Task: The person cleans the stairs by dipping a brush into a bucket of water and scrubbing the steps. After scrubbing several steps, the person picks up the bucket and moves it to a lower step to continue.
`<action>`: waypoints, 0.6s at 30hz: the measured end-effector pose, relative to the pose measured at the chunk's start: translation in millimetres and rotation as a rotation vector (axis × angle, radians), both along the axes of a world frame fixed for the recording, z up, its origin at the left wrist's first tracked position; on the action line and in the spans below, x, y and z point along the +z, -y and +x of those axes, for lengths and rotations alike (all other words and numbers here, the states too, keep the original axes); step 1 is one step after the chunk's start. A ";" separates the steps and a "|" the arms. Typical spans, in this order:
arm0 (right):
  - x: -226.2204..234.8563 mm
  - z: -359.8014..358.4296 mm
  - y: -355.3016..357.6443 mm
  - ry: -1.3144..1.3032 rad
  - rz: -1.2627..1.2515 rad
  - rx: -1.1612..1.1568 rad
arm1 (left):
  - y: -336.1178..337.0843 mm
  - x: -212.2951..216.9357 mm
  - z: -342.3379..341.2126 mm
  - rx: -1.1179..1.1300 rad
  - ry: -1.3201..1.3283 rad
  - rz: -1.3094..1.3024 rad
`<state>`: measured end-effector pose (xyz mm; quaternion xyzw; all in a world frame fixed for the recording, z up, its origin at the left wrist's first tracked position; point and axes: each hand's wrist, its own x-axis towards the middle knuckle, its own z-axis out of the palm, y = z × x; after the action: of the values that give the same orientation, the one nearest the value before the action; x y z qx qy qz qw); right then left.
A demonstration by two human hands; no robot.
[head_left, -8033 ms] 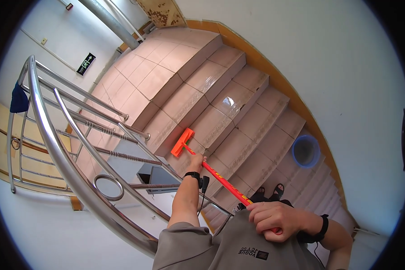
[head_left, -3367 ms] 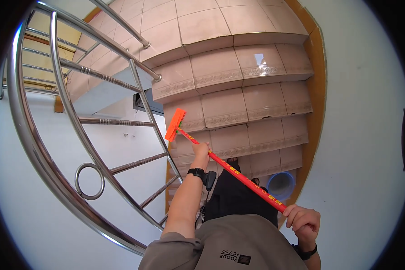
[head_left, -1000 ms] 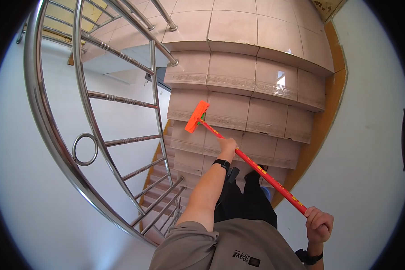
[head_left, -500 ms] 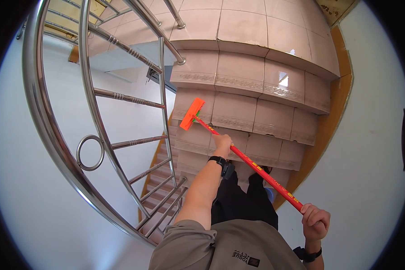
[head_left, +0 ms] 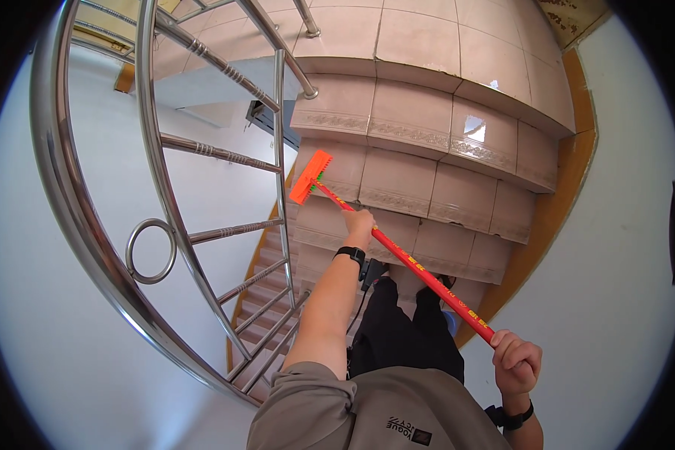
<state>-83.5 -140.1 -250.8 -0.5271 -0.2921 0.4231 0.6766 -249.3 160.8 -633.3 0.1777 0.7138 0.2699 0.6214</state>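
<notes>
A long-handled scrub brush slants across the stairs, its red handle (head_left: 427, 279) running from lower right to upper left. Its orange head (head_left: 310, 177), with bristles along one side, is over the left end of a tiled step (head_left: 397, 176), close to the railing; I cannot tell whether it touches the tile. My left hand (head_left: 360, 223) is closed round the handle a short way below the head, the arm stretched forward. At the handle's near end, my right hand (head_left: 516, 358) is wrapped round it beside my body. Both wrists carry dark bands.
A shiny metal railing (head_left: 151, 142) with a ring (head_left: 151, 251) curves along the left, and a lower flight of stairs (head_left: 266, 277) shows beyond its bars. White wall (head_left: 615, 300) with brown skirting (head_left: 536, 262) borders the right. Part of a blue object (head_left: 451, 322) shows beside my legs.
The brush head has shifted left, toward the railing, and slightly farther away. Both hands have moved a little left with the handle, keeping their grip. The view has shifted slightly too.
</notes>
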 end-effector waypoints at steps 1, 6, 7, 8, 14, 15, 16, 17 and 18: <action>-1.8 -1.4 -2.4 0.000 -0.002 -0.003 | -2.7 -2.2 -4.0 0.021 0.053 -0.027; -12.0 -7.2 -13.6 0.030 0.015 0.064 | -20.4 -8.5 -19.0 0.014 0.052 -0.054; -11.6 -5.7 -14.3 0.023 0.012 0.060 | -24.3 -9.3 -23.4 0.008 0.072 -0.046; -10.0 -3.3 -14.9 0.004 0.014 0.068 | -26.5 -9.6 -27.3 0.002 0.092 -0.036; -14.7 10.1 -3.8 -0.020 0.014 0.047 | -21.3 8.2 -9.0 -0.130 -0.046 -0.021; -15.9 13.5 -0.6 -0.019 0.022 0.067 | -20.1 6.8 -9.4 -0.128 -0.057 -0.007; -14.4 17.0 5.3 -0.028 0.035 0.073 | -11.8 3.9 -7.6 -0.107 -0.085 -0.003; -10.7 20.8 13.4 -0.026 0.022 0.058 | -3.7 1.4 -5.9 -0.084 -0.113 0.002; -6.9 26.2 23.2 -0.009 -0.007 0.026 | 8.6 4.0 9.5 -0.095 -0.106 0.000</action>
<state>-57.4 -163.3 -257.7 -0.5237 -0.2945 0.4350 0.6706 -239.8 152.2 -629.3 0.2253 0.7366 0.2305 0.5946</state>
